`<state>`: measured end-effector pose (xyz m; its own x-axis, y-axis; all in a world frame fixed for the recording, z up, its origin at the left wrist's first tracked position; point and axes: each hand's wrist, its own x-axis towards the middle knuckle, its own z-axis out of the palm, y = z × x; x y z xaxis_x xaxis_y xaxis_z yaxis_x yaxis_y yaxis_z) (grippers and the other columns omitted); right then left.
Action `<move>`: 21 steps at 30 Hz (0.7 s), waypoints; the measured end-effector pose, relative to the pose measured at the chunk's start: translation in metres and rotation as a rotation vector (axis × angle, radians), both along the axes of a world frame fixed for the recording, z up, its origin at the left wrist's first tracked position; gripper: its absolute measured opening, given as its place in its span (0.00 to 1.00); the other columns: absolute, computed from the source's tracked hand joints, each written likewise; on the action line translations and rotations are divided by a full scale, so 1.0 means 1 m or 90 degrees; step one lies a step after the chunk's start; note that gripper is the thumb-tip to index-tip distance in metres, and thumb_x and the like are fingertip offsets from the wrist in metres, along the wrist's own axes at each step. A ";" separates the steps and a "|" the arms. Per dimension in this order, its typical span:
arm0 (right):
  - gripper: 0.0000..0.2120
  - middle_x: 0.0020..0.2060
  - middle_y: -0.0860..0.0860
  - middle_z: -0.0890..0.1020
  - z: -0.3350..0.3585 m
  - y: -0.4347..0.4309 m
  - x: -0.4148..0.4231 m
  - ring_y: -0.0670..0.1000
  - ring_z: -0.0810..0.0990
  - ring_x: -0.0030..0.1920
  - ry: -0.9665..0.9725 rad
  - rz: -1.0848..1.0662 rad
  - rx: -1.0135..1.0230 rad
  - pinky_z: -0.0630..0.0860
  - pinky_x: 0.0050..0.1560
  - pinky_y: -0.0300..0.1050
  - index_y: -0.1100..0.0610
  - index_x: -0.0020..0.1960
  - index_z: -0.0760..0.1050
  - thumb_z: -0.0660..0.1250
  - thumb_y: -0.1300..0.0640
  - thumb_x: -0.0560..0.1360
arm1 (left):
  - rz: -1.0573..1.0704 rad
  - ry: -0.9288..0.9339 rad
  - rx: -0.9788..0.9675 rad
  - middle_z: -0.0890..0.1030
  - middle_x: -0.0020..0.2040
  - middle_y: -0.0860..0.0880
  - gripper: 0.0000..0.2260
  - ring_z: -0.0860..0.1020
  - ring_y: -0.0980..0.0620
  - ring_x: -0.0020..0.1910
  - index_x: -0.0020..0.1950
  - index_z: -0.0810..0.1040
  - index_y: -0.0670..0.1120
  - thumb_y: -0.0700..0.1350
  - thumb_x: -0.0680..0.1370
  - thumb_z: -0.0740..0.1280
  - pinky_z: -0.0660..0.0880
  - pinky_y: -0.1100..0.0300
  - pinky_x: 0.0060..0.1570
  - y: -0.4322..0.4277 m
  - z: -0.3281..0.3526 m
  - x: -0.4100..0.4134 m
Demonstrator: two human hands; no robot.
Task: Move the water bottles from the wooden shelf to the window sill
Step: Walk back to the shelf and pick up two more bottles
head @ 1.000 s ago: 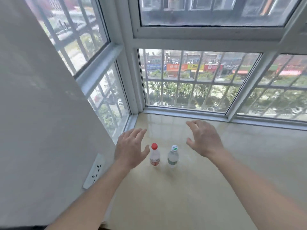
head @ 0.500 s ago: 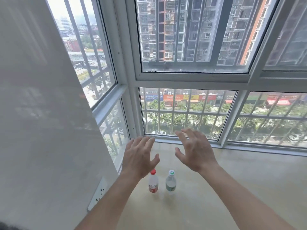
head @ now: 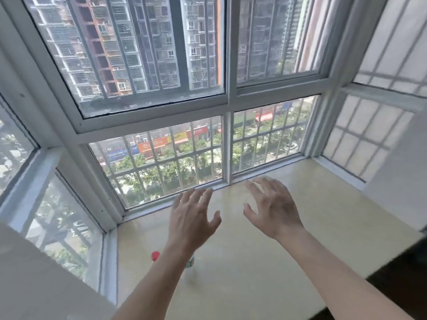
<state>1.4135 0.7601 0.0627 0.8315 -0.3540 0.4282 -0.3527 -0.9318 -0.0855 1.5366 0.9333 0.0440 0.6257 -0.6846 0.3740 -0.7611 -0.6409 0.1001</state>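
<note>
Two small water bottles stand on the beige window sill (head: 242,269), mostly hidden behind my left forearm. Of the red-capped bottle (head: 155,255) only the cap shows; of the second bottle (head: 190,263) only a sliver of its green label shows. My left hand (head: 193,218) hovers open above the sill, fingers spread, past the bottles toward the glass. To its right my right hand (head: 272,209) is also open and empty. Neither hand touches a bottle. The wooden shelf is not in view.
Barred windows (head: 161,162) close the sill on the far side, the left and the right. A white wall (head: 41,278) rises at the lower left. The sill's front edge (head: 369,271) drops to a dark area at the lower right.
The view has tilted up and swung right. Both open hands have lifted away from the bottles, which have slipped behind my left forearm.
</note>
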 end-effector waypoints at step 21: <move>0.23 0.57 0.56 0.80 -0.041 -0.012 -0.341 0.59 0.77 0.62 -0.012 -0.547 -0.004 0.74 0.64 0.57 0.58 0.63 0.78 0.68 0.51 0.71 | -0.562 0.020 0.023 0.76 0.68 0.51 0.27 0.72 0.46 0.68 0.71 0.71 0.51 0.61 0.75 0.61 0.67 0.48 0.66 -0.172 -0.018 -0.236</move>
<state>1.0723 0.7484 0.0218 0.2678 -0.8554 0.4433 -0.9349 -0.3419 -0.0950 1.3006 0.7616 0.0265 -0.1266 -0.9342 0.3336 -0.9771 0.1755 0.1206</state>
